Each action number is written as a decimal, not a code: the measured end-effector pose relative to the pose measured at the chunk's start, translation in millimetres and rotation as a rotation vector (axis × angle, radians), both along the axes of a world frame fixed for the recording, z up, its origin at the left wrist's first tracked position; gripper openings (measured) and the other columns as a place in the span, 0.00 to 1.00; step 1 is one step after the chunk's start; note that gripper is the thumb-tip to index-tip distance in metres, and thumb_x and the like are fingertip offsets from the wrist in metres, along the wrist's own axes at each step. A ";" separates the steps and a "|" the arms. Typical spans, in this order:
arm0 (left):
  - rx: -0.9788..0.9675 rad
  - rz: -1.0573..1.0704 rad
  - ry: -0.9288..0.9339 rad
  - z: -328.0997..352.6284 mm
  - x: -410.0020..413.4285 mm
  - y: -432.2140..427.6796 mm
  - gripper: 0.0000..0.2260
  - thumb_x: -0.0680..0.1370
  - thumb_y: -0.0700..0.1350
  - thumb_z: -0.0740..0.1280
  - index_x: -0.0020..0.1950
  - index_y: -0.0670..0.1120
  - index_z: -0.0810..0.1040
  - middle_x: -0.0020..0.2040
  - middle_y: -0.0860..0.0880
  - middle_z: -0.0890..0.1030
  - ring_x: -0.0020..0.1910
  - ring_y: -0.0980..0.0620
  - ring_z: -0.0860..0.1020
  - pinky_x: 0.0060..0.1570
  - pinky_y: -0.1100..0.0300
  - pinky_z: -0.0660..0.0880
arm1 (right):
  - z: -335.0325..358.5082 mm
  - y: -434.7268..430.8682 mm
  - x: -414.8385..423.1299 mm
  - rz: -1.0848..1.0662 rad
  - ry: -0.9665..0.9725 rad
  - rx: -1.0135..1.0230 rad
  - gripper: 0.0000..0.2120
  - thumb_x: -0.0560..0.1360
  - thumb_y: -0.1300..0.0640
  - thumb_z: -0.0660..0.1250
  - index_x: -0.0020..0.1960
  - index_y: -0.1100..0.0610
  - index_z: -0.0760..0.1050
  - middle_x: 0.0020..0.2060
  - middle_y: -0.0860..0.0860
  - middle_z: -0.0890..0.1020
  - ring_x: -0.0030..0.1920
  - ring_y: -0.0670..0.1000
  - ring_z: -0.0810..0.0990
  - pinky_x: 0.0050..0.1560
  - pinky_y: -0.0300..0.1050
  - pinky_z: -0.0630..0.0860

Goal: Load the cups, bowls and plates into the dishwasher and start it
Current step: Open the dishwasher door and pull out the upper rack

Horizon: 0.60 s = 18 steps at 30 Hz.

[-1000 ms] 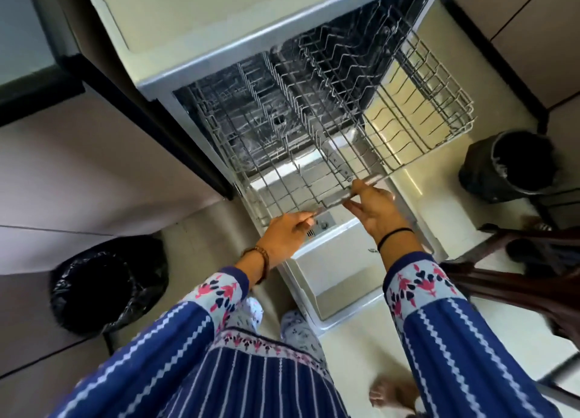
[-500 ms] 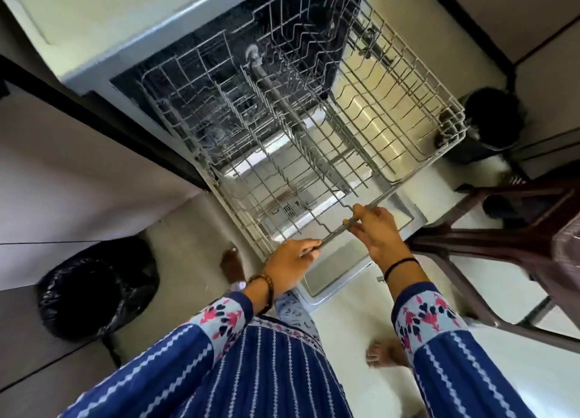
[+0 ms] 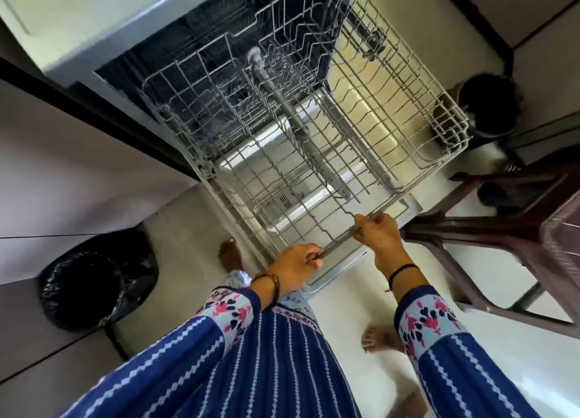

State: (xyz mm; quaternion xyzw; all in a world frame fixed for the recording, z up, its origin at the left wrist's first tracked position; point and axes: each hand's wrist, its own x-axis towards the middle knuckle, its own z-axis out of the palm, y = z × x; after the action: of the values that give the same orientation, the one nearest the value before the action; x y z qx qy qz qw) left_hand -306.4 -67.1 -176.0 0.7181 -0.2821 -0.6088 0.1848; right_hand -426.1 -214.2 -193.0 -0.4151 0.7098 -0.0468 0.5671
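Note:
The dishwasher point(image 3: 78, 62) stands open, its door point(image 3: 332, 270) folded down flat towards me. A grey wire rack point(image 3: 417, 153) is pulled far out over the door and holds no dishes. My left hand point(image 3: 296, 268) grips the rack's front bar near its left end. My right hand point(image 3: 379, 237) grips the same bar further right. A lower rack point(image 3: 226, 116) shows inside the dark tub behind. No cups, bowls or plates are in view.
A bin lined with a black bag point(image 3: 94, 285) stands on the floor at left. A dark round bin point(image 3: 489, 103) sits at right behind the rack. A dark wooden stool point(image 3: 489, 229) stands close on the right. Cabinet fronts point(image 3: 78, 172) flank the dishwasher. My bare feet point(image 3: 376, 339) are on the pale floor.
The rack has slid further out of the dishwasher towards me, both hands staying on its front bar. The view has tilted, bringing the stool closer at right.

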 end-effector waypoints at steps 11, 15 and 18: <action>-0.112 0.130 -0.098 43.4 35.4 -20.4 0.12 0.79 0.35 0.60 0.52 0.47 0.81 0.53 0.50 0.81 0.51 0.55 0.77 0.44 0.74 0.74 | 65.5 23.8 44.4 0.282 0.246 -0.271 0.14 0.75 0.51 0.69 0.56 0.57 0.72 0.49 0.53 0.78 0.46 0.56 0.78 0.44 0.46 0.73; -0.203 0.313 -0.135 72.1 61.4 -18.8 0.11 0.78 0.34 0.59 0.54 0.42 0.79 0.46 0.52 0.79 0.46 0.55 0.78 0.39 0.73 0.71 | 93.9 30.6 89.5 0.447 0.181 -0.322 0.10 0.74 0.50 0.70 0.52 0.53 0.74 0.46 0.52 0.81 0.46 0.56 0.81 0.47 0.50 0.79; -0.278 0.399 -0.258 96.6 89.2 -10.2 0.11 0.78 0.35 0.61 0.57 0.41 0.78 0.49 0.49 0.82 0.44 0.57 0.78 0.43 0.73 0.75 | 118.7 39.0 123.0 0.538 0.077 -0.374 0.06 0.75 0.51 0.70 0.47 0.50 0.74 0.43 0.52 0.82 0.42 0.54 0.82 0.42 0.49 0.80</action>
State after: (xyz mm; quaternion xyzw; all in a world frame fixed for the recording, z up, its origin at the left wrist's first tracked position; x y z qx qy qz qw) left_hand -217.2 -77.3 -79.3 0.7988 -0.2370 -0.4194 0.3604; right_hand -303.0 -175.2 -74.4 -0.6863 0.5746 -0.0092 0.4459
